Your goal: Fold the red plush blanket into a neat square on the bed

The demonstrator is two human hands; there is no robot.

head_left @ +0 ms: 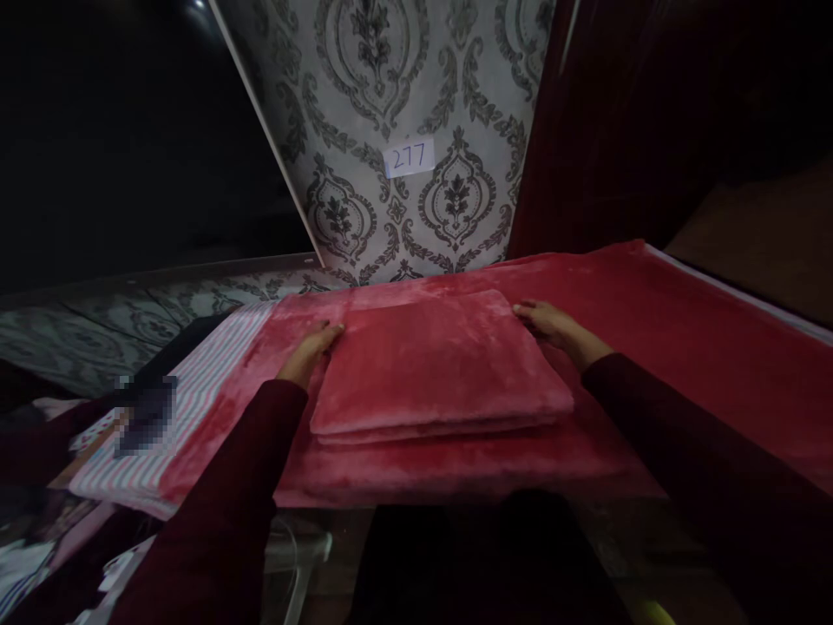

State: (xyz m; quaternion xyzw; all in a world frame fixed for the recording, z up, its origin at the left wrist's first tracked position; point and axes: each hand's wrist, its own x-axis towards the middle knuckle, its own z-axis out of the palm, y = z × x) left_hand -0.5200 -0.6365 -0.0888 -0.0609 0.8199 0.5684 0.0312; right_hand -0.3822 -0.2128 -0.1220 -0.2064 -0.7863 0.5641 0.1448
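Note:
A folded red plush cloth (436,365) lies in a flat square on a larger red plush spread (683,347). My left hand (311,349) rests flat against the folded cloth's left edge, fingers stretched toward its far corner. My right hand (550,323) lies at the far right corner, fingers extended along the edge. Both arms wear dark maroon sleeves. Neither hand grips anything that I can see.
A pink and white striped cloth (188,408) lies under the red spread at the left. A paper tag reading 277 (409,158) is stuck on the grey damask wall. A dark red curtain (586,130) hangs at the right. Clutter sits at the lower left.

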